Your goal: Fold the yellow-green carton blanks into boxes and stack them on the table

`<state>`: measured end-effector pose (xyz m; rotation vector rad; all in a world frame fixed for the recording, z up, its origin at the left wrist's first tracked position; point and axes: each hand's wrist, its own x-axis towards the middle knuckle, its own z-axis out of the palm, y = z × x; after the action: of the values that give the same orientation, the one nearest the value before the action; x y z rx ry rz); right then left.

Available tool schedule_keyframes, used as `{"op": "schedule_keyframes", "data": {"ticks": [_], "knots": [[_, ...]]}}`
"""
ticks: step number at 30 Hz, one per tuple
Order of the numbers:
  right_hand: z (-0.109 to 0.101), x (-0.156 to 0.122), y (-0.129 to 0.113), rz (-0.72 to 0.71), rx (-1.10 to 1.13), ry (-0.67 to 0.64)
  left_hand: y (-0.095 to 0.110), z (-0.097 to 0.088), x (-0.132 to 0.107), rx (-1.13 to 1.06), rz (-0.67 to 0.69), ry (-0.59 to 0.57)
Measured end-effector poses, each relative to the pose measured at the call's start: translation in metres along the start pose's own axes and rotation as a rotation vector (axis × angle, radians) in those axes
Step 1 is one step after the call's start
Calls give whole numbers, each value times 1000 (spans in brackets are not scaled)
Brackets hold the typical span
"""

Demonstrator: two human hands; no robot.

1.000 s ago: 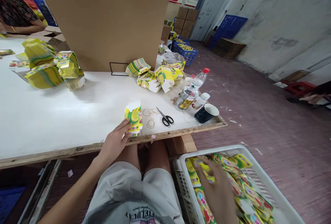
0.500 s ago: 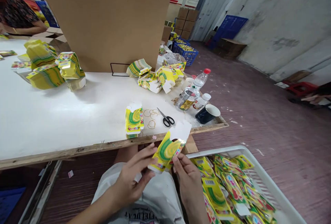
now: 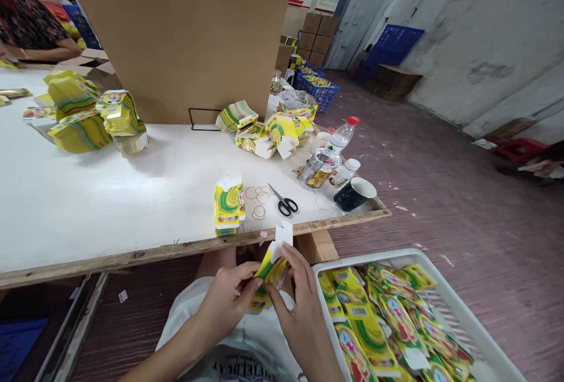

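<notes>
Both my hands hold one flat yellow-green printed carton (image 3: 273, 267) over my lap, just below the table's front edge. My left hand (image 3: 224, 305) pinches its lower left side. My right hand (image 3: 297, 305) grips its right side, fingers curled over it, with a white flap sticking up above them. A short stack of the same cartons (image 3: 228, 203) stands on the white table (image 3: 110, 194) near the edge. A white plastic basket (image 3: 440, 305) at my right knee holds several flat cartons.
Rubber bands (image 3: 258, 200) and black scissors (image 3: 284, 203) lie by the stack. A dark mug (image 3: 355, 194), a jar (image 3: 318, 167) and a water bottle (image 3: 341, 135) crowd the table's right corner. More carton piles (image 3: 88, 114) lie far left and at the back. A cardboard wall (image 3: 176, 35) stands behind; another person sits far left.
My right hand took a carton from the basket and brought it to my lap; my left hand left the stack and joined it. The carton has since been pressed narrower between both hands.
</notes>
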<state>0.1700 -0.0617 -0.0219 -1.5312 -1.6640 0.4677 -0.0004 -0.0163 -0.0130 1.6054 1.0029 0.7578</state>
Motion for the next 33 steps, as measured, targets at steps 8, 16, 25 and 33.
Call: {"op": "schedule_keyframes", "data": {"ticks": [8,16,25,33], "knots": [[-4,-1,-9,76,125,73,9,-7,2,-129,-91,-149],[-9,4,-26,54,222,0,1,-4,3,-670,-290,-373],[-10,3,-20,30,185,-27,3,3,4,-651,-240,-259],[-9,5,-22,11,177,-121,-6,9,-3,-768,-416,-123]]}}
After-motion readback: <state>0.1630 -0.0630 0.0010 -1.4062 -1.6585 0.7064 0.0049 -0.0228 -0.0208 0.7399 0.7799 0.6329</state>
